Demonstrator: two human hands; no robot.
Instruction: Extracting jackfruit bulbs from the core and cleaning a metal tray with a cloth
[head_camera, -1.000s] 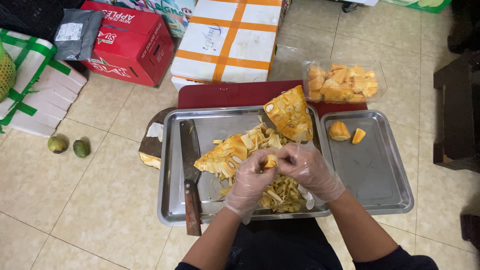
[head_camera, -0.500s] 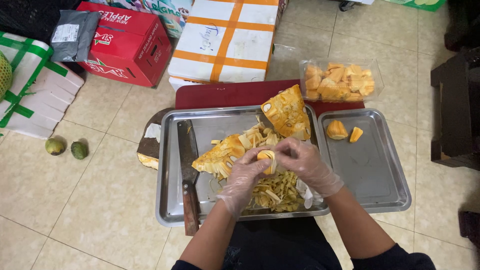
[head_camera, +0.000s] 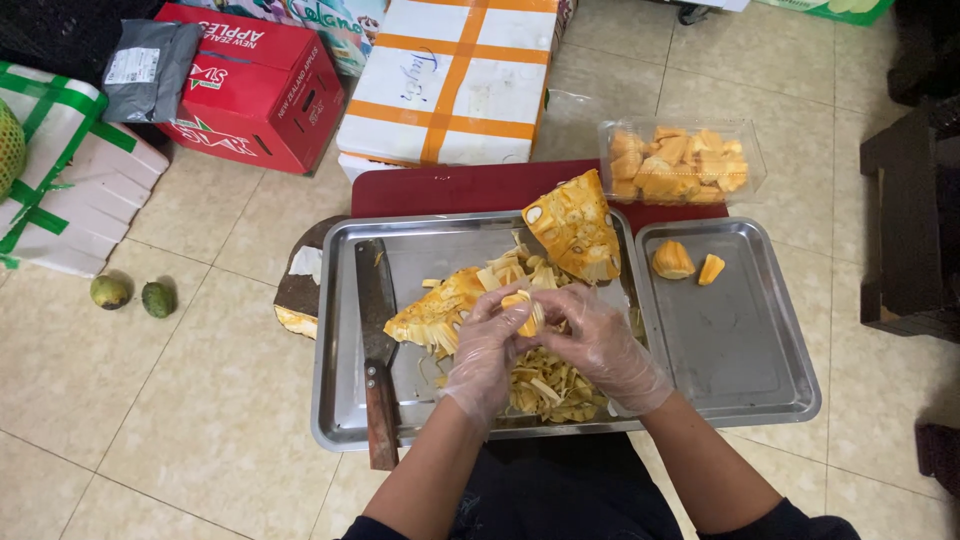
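Head view looks straight down on two gloved hands meeting over a large steel tray (head_camera: 340, 400). Between them sits one small jackfruit pod (head_camera: 520, 308), yellow-orange, near the tray's centre. The left hand (head_camera: 487, 355) curls its fingers round the pod from the 8 o'clock side, and the right hand (head_camera: 598, 345) pinches it from the 4 o'clock side, fingertips pressed together on the flesh. So little of the pod shows that its long axis cannot be told for sure; the visible part runs roughly from 12 to 6 o'clock.

Two jackfruit wedges lie on the same tray. One wedge (head_camera: 432, 312), at 9 o'clock from the hands, has its long axis running from 8 to 2 o'clock. The other wedge (head_camera: 575, 225), at 1 o'clock, stands with its tip toward 12 o'clock. A heap of pale fibrous strips (head_camera: 548, 385) lies under the hands. One cleaver (head_camera: 377, 340) rests at 9 o'clock, blade toward 12, wooden handle toward 6.

A second, smaller tray (head_camera: 750, 340) sits just beside at 3 o'clock, bearing two cleaned pods (head_camera: 685, 262). One clear plastic box (head_camera: 682, 160) of yellow pods stands at 1 o'clock. Two small green fruits (head_camera: 132, 295) lie on the floor far off at 9 o'clock.
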